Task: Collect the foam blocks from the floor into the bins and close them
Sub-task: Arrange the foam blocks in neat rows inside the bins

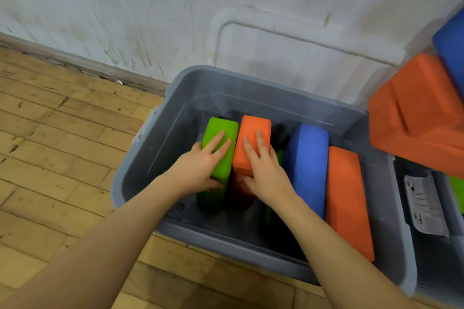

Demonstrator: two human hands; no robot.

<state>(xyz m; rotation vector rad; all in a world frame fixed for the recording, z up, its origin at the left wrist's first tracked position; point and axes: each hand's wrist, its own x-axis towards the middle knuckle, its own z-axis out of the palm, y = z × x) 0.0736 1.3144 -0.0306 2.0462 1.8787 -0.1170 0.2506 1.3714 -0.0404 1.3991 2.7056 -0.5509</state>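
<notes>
**Blocks going into the grey bin**

Floorboards lie out to the left of our left fingers, bare wood up to the wall. Our left hand (200, 165) grips the green block (221, 148), fingers straight along its top, thumb curled round its near end. Just right of those fingers, touching the green one, stands the orange block (253, 138), which our right hand (263, 170) holds the same way. Both sit on edge inside the grey bin (140, 158). Right of our right fingers a blue block (308, 158) and a second orange block (349, 195) lean together. A neighbouring bin (424, 198) shows further right. We judge the foam light, soft and grippy: take each block across its narrow width, without squeezing hard.
</notes>
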